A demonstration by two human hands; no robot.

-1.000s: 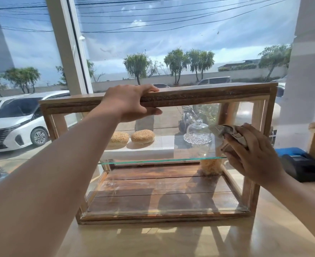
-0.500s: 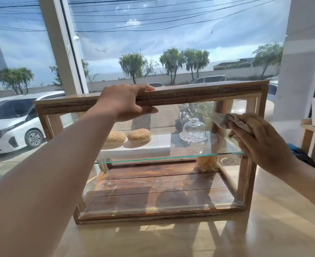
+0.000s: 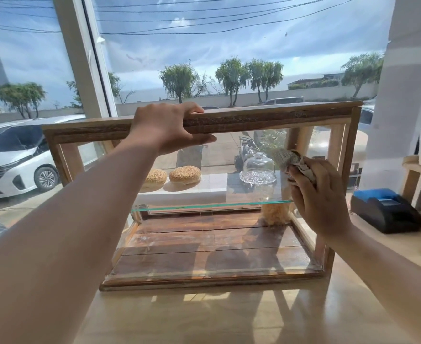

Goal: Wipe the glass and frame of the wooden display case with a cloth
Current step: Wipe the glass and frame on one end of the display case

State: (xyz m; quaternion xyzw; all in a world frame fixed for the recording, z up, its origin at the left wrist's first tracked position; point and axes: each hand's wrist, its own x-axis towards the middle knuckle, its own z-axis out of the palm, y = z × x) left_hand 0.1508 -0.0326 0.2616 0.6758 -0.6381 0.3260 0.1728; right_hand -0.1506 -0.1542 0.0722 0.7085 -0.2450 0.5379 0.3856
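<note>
The wooden display case (image 3: 266,120) stands on a pale counter, with a glass front, a glass shelf (image 3: 204,206) and a dark plank floor. My left hand (image 3: 167,127) grips the top rail of its frame, thumb under the front edge. My right hand (image 3: 321,194) presses a crumpled grey-beige cloth (image 3: 288,158) against the front glass at the right side, around mid height. The cloth sticks out above my fingers.
Behind the case, seen through the glass, lie two sesame buns (image 3: 184,173) and a small glass dome (image 3: 257,168). A black and blue device (image 3: 384,211) sits on the counter to the right. A big window (image 3: 204,45) rises behind, with a white car (image 3: 13,157) outside.
My right hand with the cloth went up and right toward the frame post, then came back down and left onto the glass. My left hand kept its grip on the top rail.
</note>
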